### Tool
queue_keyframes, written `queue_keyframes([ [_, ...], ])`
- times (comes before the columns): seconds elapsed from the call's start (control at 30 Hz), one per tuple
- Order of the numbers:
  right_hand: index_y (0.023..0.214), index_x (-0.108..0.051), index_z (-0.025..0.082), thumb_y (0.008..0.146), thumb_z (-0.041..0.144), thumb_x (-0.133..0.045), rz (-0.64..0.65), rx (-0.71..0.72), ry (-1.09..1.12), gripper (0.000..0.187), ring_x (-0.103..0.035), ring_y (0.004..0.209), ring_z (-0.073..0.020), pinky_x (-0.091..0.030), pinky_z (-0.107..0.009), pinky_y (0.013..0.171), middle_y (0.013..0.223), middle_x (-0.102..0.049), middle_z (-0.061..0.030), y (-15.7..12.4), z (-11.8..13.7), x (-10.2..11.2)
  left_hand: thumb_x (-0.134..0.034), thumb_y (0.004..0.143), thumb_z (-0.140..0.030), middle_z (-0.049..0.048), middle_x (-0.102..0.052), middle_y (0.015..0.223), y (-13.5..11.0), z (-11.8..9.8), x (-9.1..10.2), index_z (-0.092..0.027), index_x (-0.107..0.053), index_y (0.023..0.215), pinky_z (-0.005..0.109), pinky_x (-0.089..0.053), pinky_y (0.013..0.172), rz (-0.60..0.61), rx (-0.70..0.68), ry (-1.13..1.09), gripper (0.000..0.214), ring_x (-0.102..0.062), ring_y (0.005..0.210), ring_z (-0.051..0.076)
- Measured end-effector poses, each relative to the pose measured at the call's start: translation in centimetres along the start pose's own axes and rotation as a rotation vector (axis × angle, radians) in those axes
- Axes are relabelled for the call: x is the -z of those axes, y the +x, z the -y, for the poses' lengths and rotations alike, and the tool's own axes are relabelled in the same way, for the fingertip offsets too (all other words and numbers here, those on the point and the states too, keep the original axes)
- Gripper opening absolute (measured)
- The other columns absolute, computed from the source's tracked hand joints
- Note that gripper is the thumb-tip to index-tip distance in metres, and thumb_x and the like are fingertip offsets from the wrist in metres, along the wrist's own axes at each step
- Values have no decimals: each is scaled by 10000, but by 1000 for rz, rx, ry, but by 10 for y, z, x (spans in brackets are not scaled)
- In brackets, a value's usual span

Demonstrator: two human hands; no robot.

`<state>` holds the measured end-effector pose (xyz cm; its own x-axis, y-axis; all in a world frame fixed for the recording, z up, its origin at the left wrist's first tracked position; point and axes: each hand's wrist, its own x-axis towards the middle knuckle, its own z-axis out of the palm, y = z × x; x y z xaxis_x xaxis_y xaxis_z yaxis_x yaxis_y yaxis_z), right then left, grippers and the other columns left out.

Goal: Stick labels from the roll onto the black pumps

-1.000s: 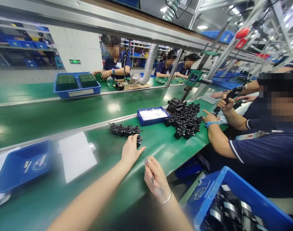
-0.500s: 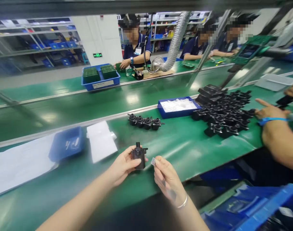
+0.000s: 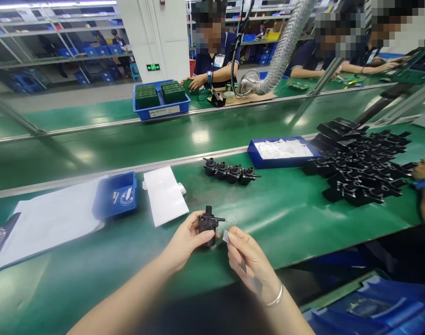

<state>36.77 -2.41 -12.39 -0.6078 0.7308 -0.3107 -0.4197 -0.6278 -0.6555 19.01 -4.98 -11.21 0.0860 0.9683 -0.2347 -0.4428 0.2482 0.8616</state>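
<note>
The left hand [image 3: 186, 239] grips a black part [image 3: 205, 225], boxy below with a stubby round neck and thin side spout, upright above the smooth, glossy green tabletop [image 3: 289, 218]. Just beside it, the right hand [image 3: 253, 264] pinches a small, flat, pale square [image 3: 225, 236]. Beyond, four knobbly black units [image 3: 234, 173] stand rowed near a shallow blue box [image 3: 285, 163].

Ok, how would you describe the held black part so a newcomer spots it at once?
Start at the nearest green work surface and find the wearer's left hand. It holds the black part, upright, with a stub on top and a thin spout pointing picture-right. Unlike the row of four similar parts beyond, this one is in the wearer's grasp.
</note>
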Motion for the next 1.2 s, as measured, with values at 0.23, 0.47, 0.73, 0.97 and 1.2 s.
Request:
queue_keyframes([
  [0.23, 764, -498, 189, 894, 325, -637, -5, -26, -9, 234, -163, 282, 3, -124, -131, 297, 450, -440, 109, 3, 2, 0, -724, 805, -279, 62, -604, 1071, -2, 5, 2, -221, -460, 1247, 286, -547, 684, -5, 10, -17, 519, -657, 899, 200],
  [0.47, 709, -494, 180, 902, 314, -627, 15, -31, -43, 270, -201, 272, 4, -145, -141, 299, 445, -455, 98, 3, 7, -2, -547, 935, -319, 80, -623, 1015, -5, 0, -3, -196, -473, 1264, 328, -536, 781, 61, 90, -195, 359, -628, 897, 177],
  [0.73, 724, -536, 172, 892, 315, -638, 59, -72, -61, 243, -223, 244, -6, -123, -149, 269, 422, -489, 86, 1, 5, -11, -522, 948, -313, 47, -571, 1052, -6, 3, -4, -227, -488, 1269, 303, -501, 800, 41, 108, -165, 334, -583, 845, 134],
  [0.97, 720, -522, 168, 869, 321, -666, 18, -101, -126, 257, -261, 245, -10, -136, -153, 273, 434, -521, 77, 3, 4, -14, -510, 949, -372, 45, -547, 1165, -11, 6, -6, -295, -408, 1335, 292, -484, 819, 54, 117, -76, 407, -576, 864, 130],
  [1.2, 724, -511, 172, 852, 342, -679, -24, -125, -145, 271, -290, 253, -15, -149, -159, 283, 449, -525, 76, 4, 1, -15, -476, 950, -442, 38, -547, 1173, -10, 8, -6, -326, -372, 1365, 329, -475, 872, 37, 131, -61, 443, -575, 842, 125],
])
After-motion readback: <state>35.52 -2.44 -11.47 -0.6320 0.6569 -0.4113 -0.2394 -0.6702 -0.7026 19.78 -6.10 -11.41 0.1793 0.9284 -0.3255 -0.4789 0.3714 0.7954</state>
